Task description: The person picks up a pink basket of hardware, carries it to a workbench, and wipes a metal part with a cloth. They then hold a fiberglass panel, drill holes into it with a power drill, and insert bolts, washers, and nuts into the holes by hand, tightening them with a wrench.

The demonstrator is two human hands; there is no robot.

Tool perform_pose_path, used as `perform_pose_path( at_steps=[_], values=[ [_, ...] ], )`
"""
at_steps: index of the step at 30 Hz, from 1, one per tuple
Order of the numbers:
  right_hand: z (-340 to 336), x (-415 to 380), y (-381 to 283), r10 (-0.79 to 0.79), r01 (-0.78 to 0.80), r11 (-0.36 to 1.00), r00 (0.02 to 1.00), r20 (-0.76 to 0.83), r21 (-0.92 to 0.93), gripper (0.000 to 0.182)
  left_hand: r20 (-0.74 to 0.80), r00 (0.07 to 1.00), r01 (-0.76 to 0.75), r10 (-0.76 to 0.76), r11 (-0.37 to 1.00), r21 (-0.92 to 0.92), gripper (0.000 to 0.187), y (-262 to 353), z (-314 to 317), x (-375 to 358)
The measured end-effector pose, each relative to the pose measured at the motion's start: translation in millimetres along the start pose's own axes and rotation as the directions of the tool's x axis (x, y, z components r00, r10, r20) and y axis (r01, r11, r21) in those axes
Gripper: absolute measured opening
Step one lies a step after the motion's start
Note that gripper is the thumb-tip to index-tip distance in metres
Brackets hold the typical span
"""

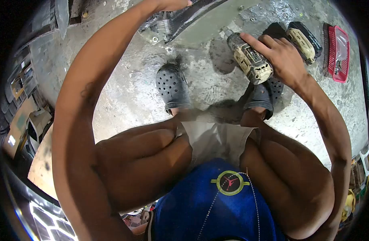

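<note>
My right hand [283, 58] is wrapped around the handle of a worn cream-and-black cordless impact driver [250, 58]. Its nose points up and left, and its battery base [305, 42] sticks out on the far side of the hand. At the top edge, my left hand [174, 4] is mostly cut off by the frame, its fingers largely hidden. It is over a dark, shiny, textured piece [192, 18] with a metal part [162, 26] at its left end.
A pink plastic basket [339, 54] holding small metal pieces stands at the right. Small hardware, including a nut [155, 39], lies on the grey concrete floor [208, 92]. My feet wear black clogs [171, 86]. Boxes and clutter line the left side.
</note>
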State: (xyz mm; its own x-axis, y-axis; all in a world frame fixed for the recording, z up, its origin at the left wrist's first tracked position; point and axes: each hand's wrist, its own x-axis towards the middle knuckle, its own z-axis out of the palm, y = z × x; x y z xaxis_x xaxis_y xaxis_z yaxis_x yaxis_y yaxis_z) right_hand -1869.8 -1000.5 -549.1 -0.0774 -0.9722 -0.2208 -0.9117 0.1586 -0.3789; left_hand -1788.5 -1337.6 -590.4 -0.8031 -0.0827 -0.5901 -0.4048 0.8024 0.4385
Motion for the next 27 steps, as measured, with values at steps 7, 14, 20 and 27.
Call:
perform_pose_path(
  at_steps=[7,14,20,27],
  values=[
    [6,3,-2,-0.014,0.016,0.999,0.999,0.037,-0.039,0.081,-0.020,0.996,-0.093,0.092,0.994,-0.052,0.034,-7,2,1],
    [8,7,-8,0.043,-0.042,0.998,0.999,0.025,-0.041,0.079,0.006,0.998,-0.065,0.065,0.998,0.028,0.032,-5,0,2],
    [5,9,-7,0.127,-0.131,0.990,0.990,0.068,0.055,0.085,-0.047,0.994,-0.101,0.101,0.995,0.005,0.034,-6,1,4],
    [-19,2,-18,0.290,-0.357,0.926,0.880,0.375,0.122,0.089,-0.030,0.994,-0.100,0.101,0.995,0.024,0.035,-10,3,3]
  ],
)
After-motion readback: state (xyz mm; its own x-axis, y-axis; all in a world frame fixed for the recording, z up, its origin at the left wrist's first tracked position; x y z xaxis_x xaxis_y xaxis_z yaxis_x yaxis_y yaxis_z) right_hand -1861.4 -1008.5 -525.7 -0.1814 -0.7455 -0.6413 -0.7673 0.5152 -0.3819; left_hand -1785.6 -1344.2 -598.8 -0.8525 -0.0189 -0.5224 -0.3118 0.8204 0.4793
